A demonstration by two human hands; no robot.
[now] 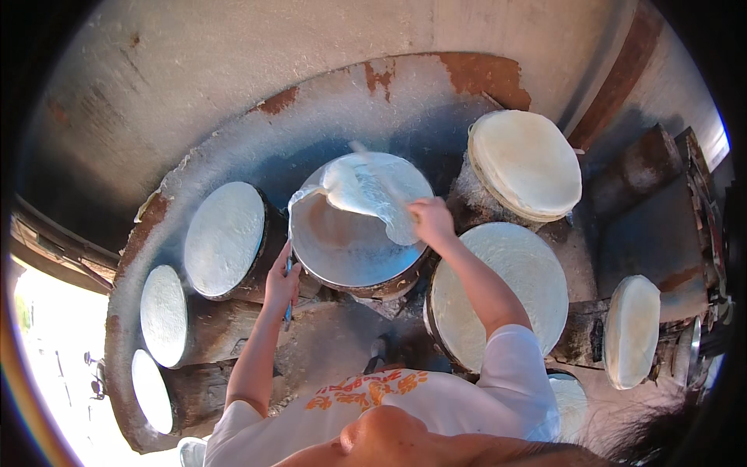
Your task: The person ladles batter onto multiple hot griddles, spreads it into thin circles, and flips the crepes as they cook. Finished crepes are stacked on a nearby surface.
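A round metal griddle [331, 249] is in the middle, with pale, wet batter [354, 187] bunched and smeared over its upper part. My left hand [282, 280] is closed around a thin metal-handled tool [289, 311] at the griddle's left edge; pale batter covers that tool's upper end. My right hand [428, 219] grips a light spreader [397, 201] at the griddle's right, over the batter; the spreader's far end is blurred and its shape unclear.
Coated griddles stand at left [222, 237] and right [502, 280]. Stacks of pale flat rounds sit at upper right [523, 159] and far right [632, 331]. A curved, rust-patched wall [233, 54] rises behind. Bright light enters at lower left.
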